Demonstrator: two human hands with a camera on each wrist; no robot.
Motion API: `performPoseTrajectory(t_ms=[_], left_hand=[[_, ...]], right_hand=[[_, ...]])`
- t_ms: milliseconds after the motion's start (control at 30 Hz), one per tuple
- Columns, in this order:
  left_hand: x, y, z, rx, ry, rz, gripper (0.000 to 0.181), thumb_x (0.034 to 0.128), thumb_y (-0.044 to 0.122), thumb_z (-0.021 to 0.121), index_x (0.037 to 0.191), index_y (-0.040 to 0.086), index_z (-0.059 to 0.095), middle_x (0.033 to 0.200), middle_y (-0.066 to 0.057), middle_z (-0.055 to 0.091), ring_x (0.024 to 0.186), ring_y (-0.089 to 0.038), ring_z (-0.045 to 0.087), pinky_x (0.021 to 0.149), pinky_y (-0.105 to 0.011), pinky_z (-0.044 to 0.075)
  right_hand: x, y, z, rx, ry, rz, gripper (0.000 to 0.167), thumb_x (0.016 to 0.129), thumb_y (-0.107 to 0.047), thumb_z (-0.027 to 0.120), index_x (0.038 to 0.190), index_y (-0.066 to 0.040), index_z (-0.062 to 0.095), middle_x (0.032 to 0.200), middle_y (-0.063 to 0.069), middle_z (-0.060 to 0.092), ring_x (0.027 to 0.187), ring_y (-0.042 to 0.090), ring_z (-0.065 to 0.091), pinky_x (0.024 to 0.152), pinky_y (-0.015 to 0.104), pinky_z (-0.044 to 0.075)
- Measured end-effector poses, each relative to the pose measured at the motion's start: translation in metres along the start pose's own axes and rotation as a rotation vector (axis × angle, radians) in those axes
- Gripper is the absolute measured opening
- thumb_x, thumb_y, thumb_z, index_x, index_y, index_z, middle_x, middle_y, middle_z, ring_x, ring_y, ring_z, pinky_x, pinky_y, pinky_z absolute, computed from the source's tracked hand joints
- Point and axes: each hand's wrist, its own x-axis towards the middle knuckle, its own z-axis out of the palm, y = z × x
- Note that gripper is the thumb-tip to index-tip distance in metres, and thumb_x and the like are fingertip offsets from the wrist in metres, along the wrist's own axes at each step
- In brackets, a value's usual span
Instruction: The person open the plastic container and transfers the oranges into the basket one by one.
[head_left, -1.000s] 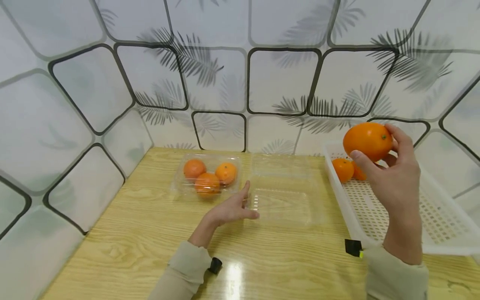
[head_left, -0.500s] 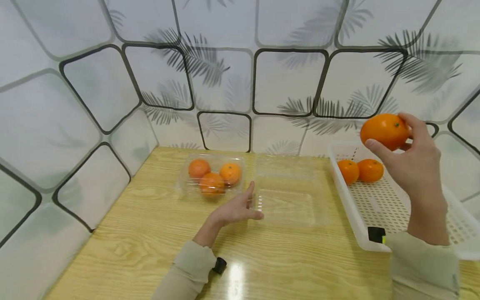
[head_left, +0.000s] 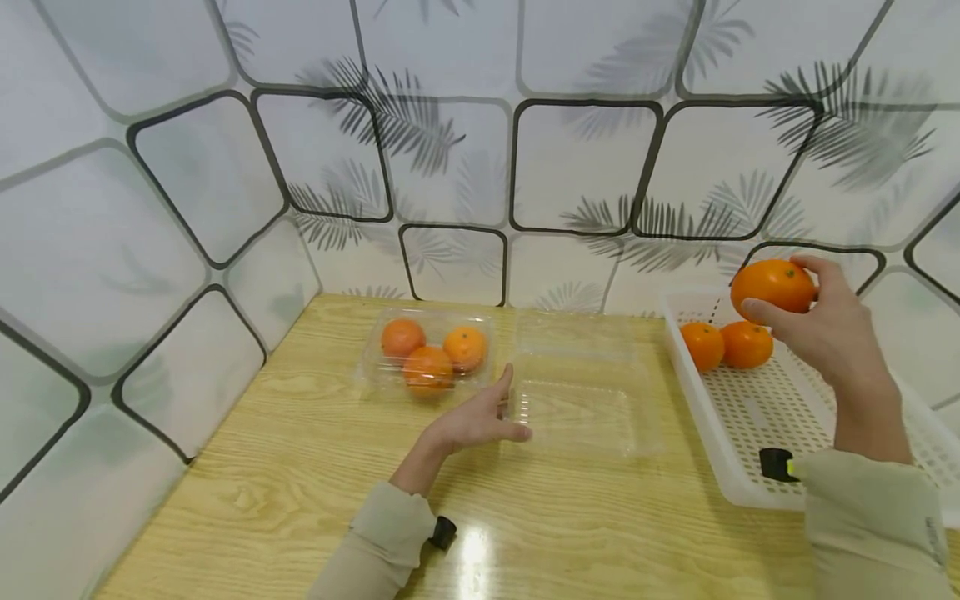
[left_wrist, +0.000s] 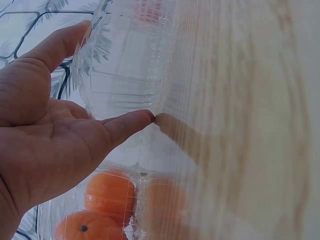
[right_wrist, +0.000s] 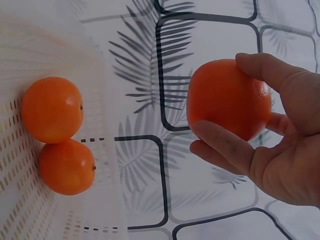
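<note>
My right hand grips an orange between thumb and fingers, held up above the white plastic basket. In the right wrist view the same orange sits well inside the curl of the fingers. Below it, two more oranges lie side by side in the basket's far left corner. My left hand rests at the left edge of a clear plastic clamshell box, which stands with its lid folded back. Thumb and fingers are spread and fairly straight against the box wall in the left wrist view.
Left of the open box stands a closed clear clamshell box with three oranges inside. Both boxes and the basket are on a wooden table. A patterned wall runs along the back and left.
The orange in my right hand first moves right and up, then comes down slightly over the basket. The head view shifts a little to the left. My left hand stays at the box edge.
</note>
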Motion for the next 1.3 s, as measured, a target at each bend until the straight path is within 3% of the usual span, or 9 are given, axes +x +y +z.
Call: performPoseTrajectory(t_ms=[233, 333, 600, 933, 1300], left_hand=[[0.000, 0.000, 0.002, -0.003, -0.003, 0.010, 0.109, 0.0900, 0.025, 0.075, 0.159, 0.012, -0.008, 0.163, -0.023, 0.013, 0.143, -0.040, 0.033, 0.113, -0.045, 0.034], [0.000, 0.000, 0.002, -0.008, -0.002, 0.012, 0.109, 0.0899, 0.024, 0.075, 0.159, 0.012, -0.009, 0.163, -0.023, 0.013, 0.143, -0.040, 0.032, 0.114, -0.045, 0.034], [0.000, 0.001, 0.002, -0.023, -0.015, 0.011, 0.110, 0.0895, 0.025, 0.075, 0.159, 0.013, -0.009, 0.163, -0.022, 0.010, 0.145, -0.041, 0.028, 0.114, -0.046, 0.032], [-0.001, 0.004, 0.001, -0.033, -0.020, 0.013, 0.109, 0.0907, 0.023, 0.074, 0.159, 0.013, -0.011, 0.164, -0.023, 0.007, 0.145, -0.043, 0.027, 0.115, -0.047, 0.032], [-0.003, 0.004, 0.000, -0.035, -0.016, 0.008, 0.108, 0.0914, 0.021, 0.072, 0.159, 0.012, -0.012, 0.163, -0.026, 0.007, 0.145, -0.044, 0.025, 0.115, -0.048, 0.031]], right_hand=[[0.015, 0.028, 0.003, 0.093, -0.153, -0.013, 0.099, 0.092, -0.040, 0.071, 0.156, 0.000, 0.006, 0.139, 0.038, 0.034, 0.079, 0.005, 0.058, 0.064, 0.018, 0.053], [0.020, 0.038, 0.003, 0.127, -0.229, -0.012, 0.096, 0.093, -0.033, 0.070, 0.154, 0.003, 0.006, 0.137, 0.042, 0.030, 0.078, -0.001, 0.055, 0.068, 0.021, 0.056], [0.026, 0.058, 0.012, 0.127, -0.407, 0.027, 0.089, 0.094, -0.023, 0.070, 0.148, 0.006, 0.005, 0.129, 0.039, 0.036, 0.085, 0.008, 0.060, 0.075, 0.031, 0.059], [0.026, 0.064, 0.021, 0.106, -0.581, 0.027, 0.084, 0.089, -0.014, 0.068, 0.144, 0.007, 0.009, 0.129, 0.036, 0.029, 0.103, 0.033, 0.053, 0.076, 0.039, 0.058], [0.036, 0.080, 0.034, 0.241, -0.699, 0.088, 0.084, 0.087, -0.011, 0.071, 0.143, -0.003, 0.010, 0.136, 0.034, 0.023, 0.100, 0.030, 0.057, 0.082, 0.045, 0.057]])
